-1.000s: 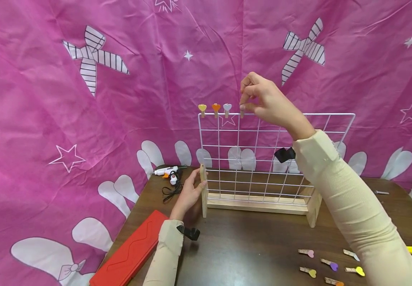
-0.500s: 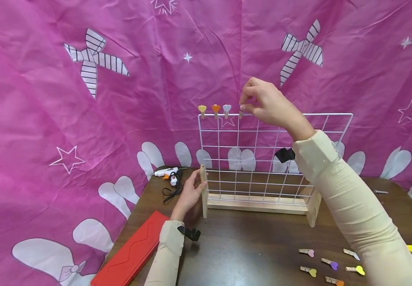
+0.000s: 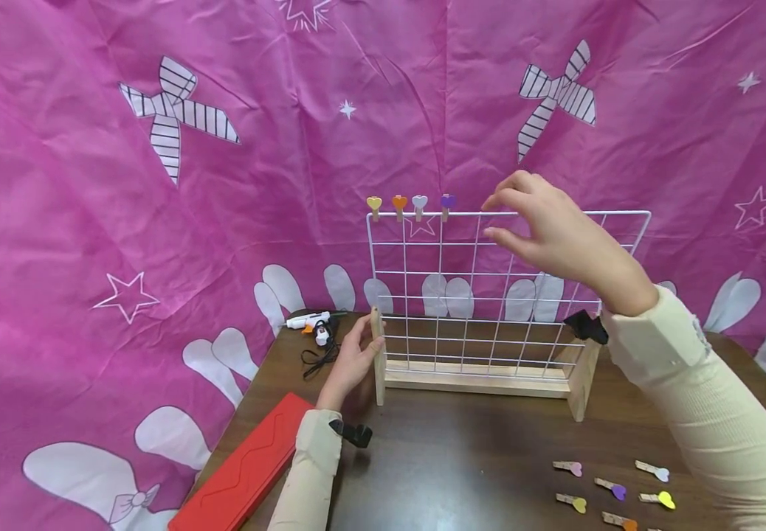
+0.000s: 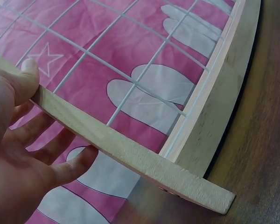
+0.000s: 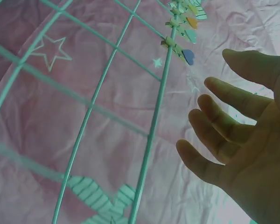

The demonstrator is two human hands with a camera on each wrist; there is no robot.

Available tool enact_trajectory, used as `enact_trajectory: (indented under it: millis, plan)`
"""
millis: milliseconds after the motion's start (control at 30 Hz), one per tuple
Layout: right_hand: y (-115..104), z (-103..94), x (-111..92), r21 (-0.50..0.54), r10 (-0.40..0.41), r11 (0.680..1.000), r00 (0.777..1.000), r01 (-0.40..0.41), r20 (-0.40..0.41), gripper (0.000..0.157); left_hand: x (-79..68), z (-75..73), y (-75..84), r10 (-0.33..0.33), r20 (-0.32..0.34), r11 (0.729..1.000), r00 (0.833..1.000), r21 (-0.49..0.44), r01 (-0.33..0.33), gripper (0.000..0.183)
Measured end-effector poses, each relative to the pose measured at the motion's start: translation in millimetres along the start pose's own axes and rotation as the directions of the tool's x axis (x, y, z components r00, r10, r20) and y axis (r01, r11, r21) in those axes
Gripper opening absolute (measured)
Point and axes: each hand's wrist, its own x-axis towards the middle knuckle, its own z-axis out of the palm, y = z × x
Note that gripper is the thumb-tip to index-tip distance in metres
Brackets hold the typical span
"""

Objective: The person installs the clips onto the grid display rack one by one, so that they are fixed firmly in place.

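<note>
A white wire grid (image 3: pixel 475 273) stands upright in a wooden base (image 3: pixel 476 380). Along its top wire sit several heart clothespins: a yellow one (image 3: pixel 374 203), an orange one (image 3: pixel 399 203), a white one (image 3: pixel 419 202) and a purple one (image 3: pixel 447 202). My right hand (image 3: pixel 552 228) is to the right of the purple clothespin, thumb and fingers spread and holding nothing; the right wrist view shows the same hand (image 5: pixel 242 126) apart from the wire. My left hand (image 3: pixel 351 361) grips the base's left upright (image 3: pixel 378 354), with the thumb (image 4: pixel 30 77) on one side and fingers behind.
More heart clothespins, including a pink one (image 3: pixel 569 467) and a purple one (image 3: pixel 612 488), lie at the table's front right. A red box (image 3: pixel 243 464) lies at the left edge. Behind it are a glue gun (image 3: pixel 308 319) and a black cord (image 3: pixel 318 361). A pink curtain (image 3: pixel 277 147) hangs behind.
My right hand has let go of the purple clothespin, which stays on the top wire, and has moved right and slightly down with its fingers spread. The left hand has kept its place.
</note>
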Motion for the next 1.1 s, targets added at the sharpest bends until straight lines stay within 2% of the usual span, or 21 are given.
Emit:
enact_trajectory:
  millis: [100, 267, 333, 567, 733, 833, 900, 1100]
  plan:
    - [0.1, -4.9, -21.8, -0.010, -0.033, 0.999, 0.999, 0.033, -0.007, 0.023, -0.9, 0.5, -3.3, 0.006, -0.007, 1.000, 1.000, 0.015, -0.006, 0.045]
    - [4.4, -7.1, -60.4, -0.038, -0.061, 0.997, 0.998, 0.061, -0.001, 0.026, -2.5, -0.6, -4.7, 0.104, -0.009, 0.994, 0.995, 0.027, -0.104, 0.042]
    - [8.3, -6.0, -76.5, -0.058, -0.067, 0.996, 0.998, 0.067, 0.001, 0.026, -2.9, -0.5, -4.6, 0.116, -0.011, 0.993, 0.993, 0.026, -0.116, 0.043]
    - [27.7, 2.9, -135.4, -0.121, -0.030, 0.992, 1.000, 0.031, 0.007, 0.030, -2.2, 0.2, -0.1, 0.022, 0.002, 1.000, 1.000, 0.002, -0.022, 0.047]
    - [43.0, 12.0, -178.8, -0.108, 0.037, 0.993, 0.999, -0.036, 0.004, 0.036, -6.7, 1.8, 17.6, 0.024, 0.009, 1.000, 1.000, -0.008, -0.024, 0.044]
    - [50.7, 18.5, -202.0, -0.104, 0.098, 0.990, 0.995, -0.095, 0.018, 0.036, -8.4, 1.6, 27.3, 0.003, 0.005, 1.000, 1.000, -0.007, -0.003, 0.043]
    - [55.6, 23.3, -216.8, -0.111, 0.135, 0.985, 0.991, -0.132, 0.024, 0.034, -8.2, 1.1, 29.6, -0.010, 0.003, 1.000, 1.000, -0.006, 0.010, 0.043]
    - [70.9, 39.5, -266.7, -0.062, 0.170, 0.984, 0.984, -0.167, 0.059, 0.034, -6.2, 1.4, 30.1, -0.007, 0.013, 1.000, 1.000, -0.011, 0.007, 0.041]
